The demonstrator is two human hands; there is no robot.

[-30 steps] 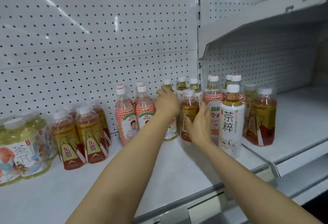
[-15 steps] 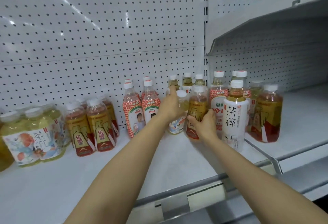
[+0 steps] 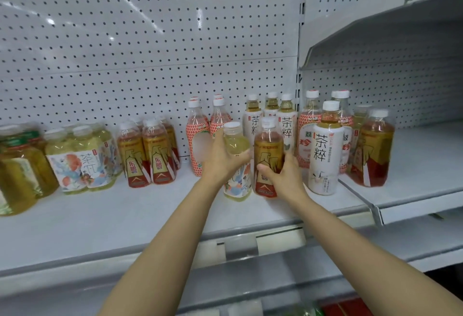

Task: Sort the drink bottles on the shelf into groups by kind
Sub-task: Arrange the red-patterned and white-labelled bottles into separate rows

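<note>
So, head view: both hands are up at the shelf [image 3: 150, 218], each w/ a bottle. Left hand [image 3: 220, 160] wraps a pale green tea bottle [image 3: 236, 165] from its left side, fingers curled round the upper body, thumb toward the camera; the floral label hangs below the grip, cap above it. Bottle leans a bit; can't tell if its base is on the shelf. Right hand [image 3: 285, 178] grips an amber bottle w/ gold label [image 3: 268, 158] from its right side, fingers curled round the lower label; cap and shoulder stand above the grip. The 2 held bottles sit just beside each other, btwn the hands.

Left of the left hand: red-net-label bottles [image 3: 198, 140], then more amber gold-label bottles [image 3: 147, 155], then green tea bottles w/ floral labels [image 3: 82, 163]. Behind the grips: white-label tea bottles [image 3: 286, 125] by the pegboard back [image 3: 125, 40]. Just right of the right hand: a tall white-label bottle [image 3: 325, 155], further right another amber bottle [image 3: 373, 150].
</note>
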